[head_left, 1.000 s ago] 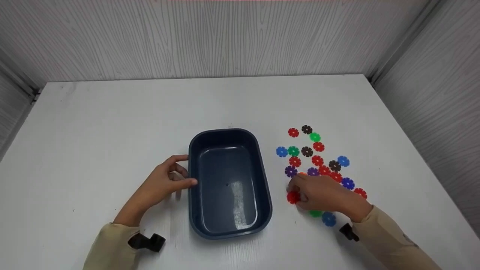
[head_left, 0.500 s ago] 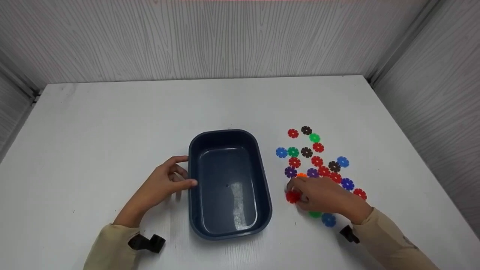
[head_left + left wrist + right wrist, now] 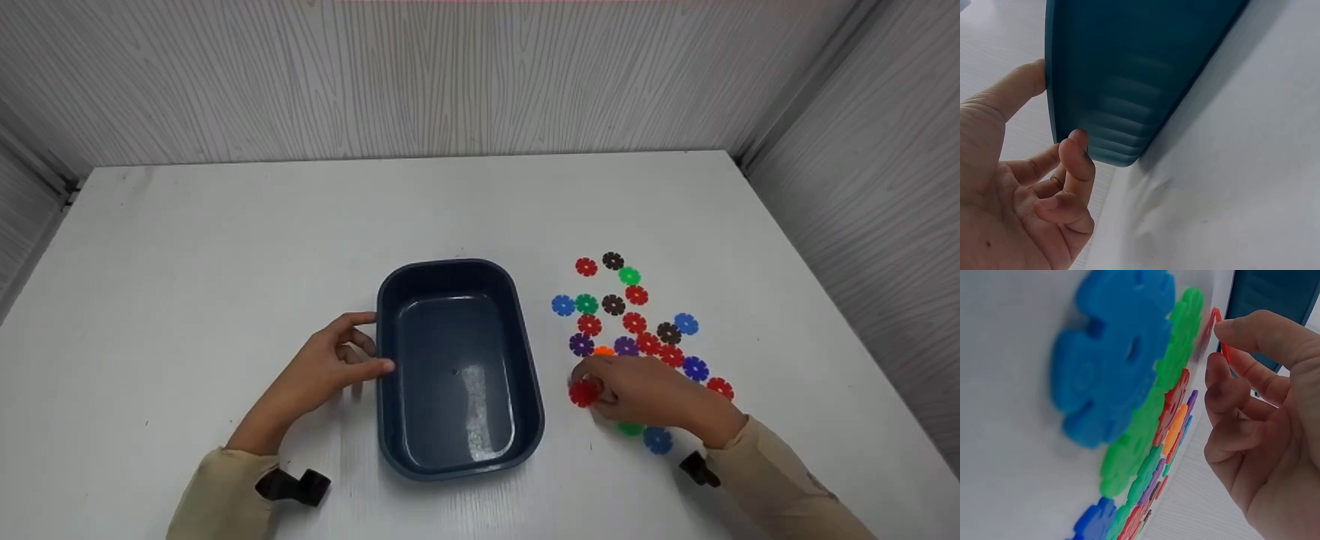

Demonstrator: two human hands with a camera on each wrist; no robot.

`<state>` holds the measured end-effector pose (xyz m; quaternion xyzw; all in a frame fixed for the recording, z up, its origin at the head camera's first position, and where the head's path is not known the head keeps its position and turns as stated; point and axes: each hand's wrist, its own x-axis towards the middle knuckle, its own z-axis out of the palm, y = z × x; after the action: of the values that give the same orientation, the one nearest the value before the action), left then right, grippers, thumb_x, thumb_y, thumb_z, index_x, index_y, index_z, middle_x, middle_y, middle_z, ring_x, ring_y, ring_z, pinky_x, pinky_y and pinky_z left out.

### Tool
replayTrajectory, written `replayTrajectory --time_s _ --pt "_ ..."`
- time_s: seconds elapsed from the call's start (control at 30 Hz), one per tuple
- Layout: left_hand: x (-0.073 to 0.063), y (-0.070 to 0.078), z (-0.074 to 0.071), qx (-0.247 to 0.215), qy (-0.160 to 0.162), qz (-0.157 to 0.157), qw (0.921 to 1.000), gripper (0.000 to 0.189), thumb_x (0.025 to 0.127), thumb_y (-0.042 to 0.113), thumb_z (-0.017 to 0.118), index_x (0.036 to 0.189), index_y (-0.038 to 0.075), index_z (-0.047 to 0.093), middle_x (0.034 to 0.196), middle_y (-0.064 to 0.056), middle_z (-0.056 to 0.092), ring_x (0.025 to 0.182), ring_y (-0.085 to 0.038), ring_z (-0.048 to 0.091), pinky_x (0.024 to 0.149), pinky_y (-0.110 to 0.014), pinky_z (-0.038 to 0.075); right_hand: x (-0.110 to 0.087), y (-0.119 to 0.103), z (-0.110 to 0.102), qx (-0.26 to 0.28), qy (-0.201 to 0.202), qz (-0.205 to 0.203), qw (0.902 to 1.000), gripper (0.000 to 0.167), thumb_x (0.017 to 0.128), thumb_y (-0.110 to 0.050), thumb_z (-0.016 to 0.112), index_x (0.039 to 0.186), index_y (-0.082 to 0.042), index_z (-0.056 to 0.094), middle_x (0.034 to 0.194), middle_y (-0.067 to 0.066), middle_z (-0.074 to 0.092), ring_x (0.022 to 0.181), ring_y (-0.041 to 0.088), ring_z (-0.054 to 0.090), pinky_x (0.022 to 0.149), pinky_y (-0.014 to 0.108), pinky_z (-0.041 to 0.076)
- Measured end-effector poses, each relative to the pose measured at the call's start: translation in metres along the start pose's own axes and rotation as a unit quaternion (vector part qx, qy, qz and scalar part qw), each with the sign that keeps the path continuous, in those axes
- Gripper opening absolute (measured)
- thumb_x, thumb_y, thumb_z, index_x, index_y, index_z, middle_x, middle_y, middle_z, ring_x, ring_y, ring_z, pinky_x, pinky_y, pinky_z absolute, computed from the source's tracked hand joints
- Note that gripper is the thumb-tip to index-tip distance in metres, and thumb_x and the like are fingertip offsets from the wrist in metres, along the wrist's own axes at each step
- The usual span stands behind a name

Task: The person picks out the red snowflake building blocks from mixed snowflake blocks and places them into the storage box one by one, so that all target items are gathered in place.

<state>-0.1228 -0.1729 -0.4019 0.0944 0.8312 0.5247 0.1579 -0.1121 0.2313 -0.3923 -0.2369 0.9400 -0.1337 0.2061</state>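
Observation:
A dark blue plastic tub (image 3: 459, 375) stands on the white table. My left hand (image 3: 319, 367) holds its left side, the thumb over the rim and a finger against the outer wall. The left wrist view shows the other fingers of the left hand (image 3: 1027, 185) curled beside the tub (image 3: 1123, 73). My right hand (image 3: 637, 386) pinches a red snowflake disc (image 3: 583, 393) between thumb and finger, to the right of the tub. In the right wrist view that red disc (image 3: 1224, 351) is seen edge-on. The right hand hides part of the pile beneath it.
Several notched plastic discs lie flat right of the tub, among them a light blue disc (image 3: 658, 440), a brown disc (image 3: 613, 304), a purple disc (image 3: 581, 344) and an orange disc (image 3: 602, 350). A pale wood-grain wall (image 3: 450, 82) rises behind the table.
The right hand and its red disc have shifted very slightly left, towards the tub. The left hand and the tub stay where they were.

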Motion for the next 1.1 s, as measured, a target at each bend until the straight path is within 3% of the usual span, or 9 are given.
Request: replayTrajectory --time_s 0.33,0.63,0.8,1.1 --pt "-0.001 0.000 -0.001 0.001 0.001 -0.003 1.0000 0.074 0.084 0.027 0.075 0.146 0.007 0.038 0.106 -0.013 0.058 0.071 -0.012 0.057 0.060 -0.027 0.046 0.000 0.000 0.001 -0.002 -0.003 -0.006 1.0000 0.033 0.083 -0.018 0.076 0.115 -0.021 0.065 0.099 -0.007 0.068 0.079 0.006 0.056 0.066 0.020 0.049" --pt "-0.001 0.000 -0.001 -0.001 -0.001 -0.002 1.0000 0.074 0.084 0.027 0.075 0.145 0.006 0.038 0.105 -0.013 0.058 0.071 -0.012 0.057 0.060 -0.028 0.047 -0.001 0.000 0.002 -0.008 0.002 -0.003 1.0000 0.037 0.080 -0.021 0.078 0.115 -0.021 0.064 0.096 -0.007 0.067 0.077 0.007 0.056 0.062 0.020 0.049" --pt "0.001 -0.001 0.000 -0.009 -0.001 0.002 1.0000 0.072 0.084 0.026 0.076 0.144 0.008 0.040 0.103 -0.009 0.057 0.070 -0.009 0.057 0.058 -0.026 0.045 0.000 -0.003 -0.004 -0.013 0.019 -0.017 0.9996 0.038 0.079 -0.025 0.079 0.113 -0.020 0.062 0.086 -0.008 0.065 0.063 0.003 0.051 0.057 0.017 0.045" --pt "0.001 -0.002 0.000 -0.017 -0.003 -0.003 0.9998 0.073 0.084 0.026 0.076 0.144 0.007 0.039 0.103 -0.011 0.057 0.072 -0.009 0.058 0.056 -0.026 0.044 0.005 -0.021 -0.022 0.011 0.060 -0.056 0.9966 0.045 0.079 -0.027 0.079 0.118 -0.018 0.059 0.090 -0.006 0.065 0.071 0.004 0.054 0.061 0.017 0.048"
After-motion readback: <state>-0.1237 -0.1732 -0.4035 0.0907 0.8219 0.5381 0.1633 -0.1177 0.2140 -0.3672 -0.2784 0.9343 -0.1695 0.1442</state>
